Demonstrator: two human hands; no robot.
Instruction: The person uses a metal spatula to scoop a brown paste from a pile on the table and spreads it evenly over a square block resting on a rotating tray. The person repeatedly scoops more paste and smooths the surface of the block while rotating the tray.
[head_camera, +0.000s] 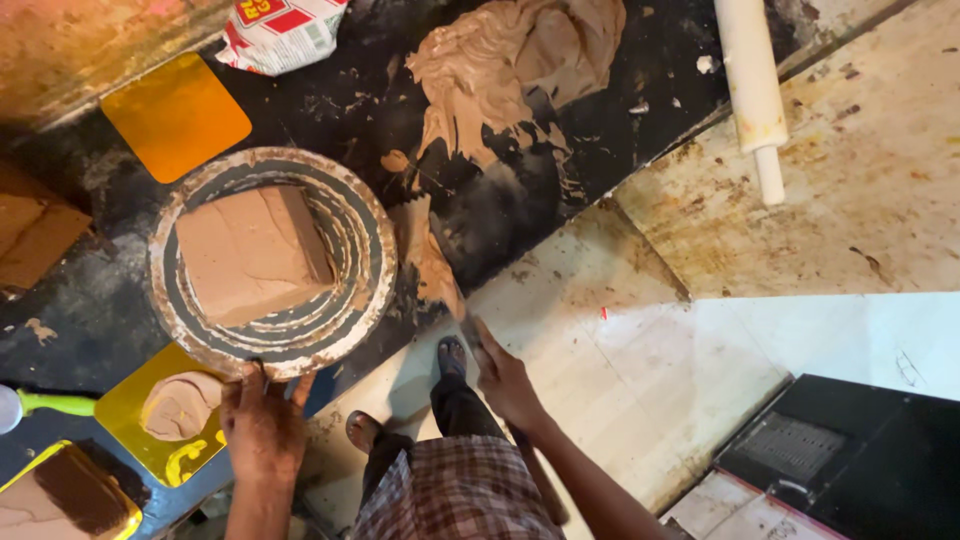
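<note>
Seen from the head camera, a person stands at a black, clay-smeared worktop with a round, ringed turntable disc on it. A squarish slab of brown clay lies on the disc, a little left of its centre. The left hand rests at the disc's near rim, fingers curled loosely against the edge and holding nothing else. The right hand is closed around a thin, clay-coated tool whose tip points up toward the worktop's front edge, just right of the disc; the tool's exact kind cannot be told. A large heap of soft brown clay spreads across the worktop behind the disc. A white rolling pin lies at upper right. A yellow board beside the left hand carries a small lump of clay, and an orange board sits at upper left.
</note>
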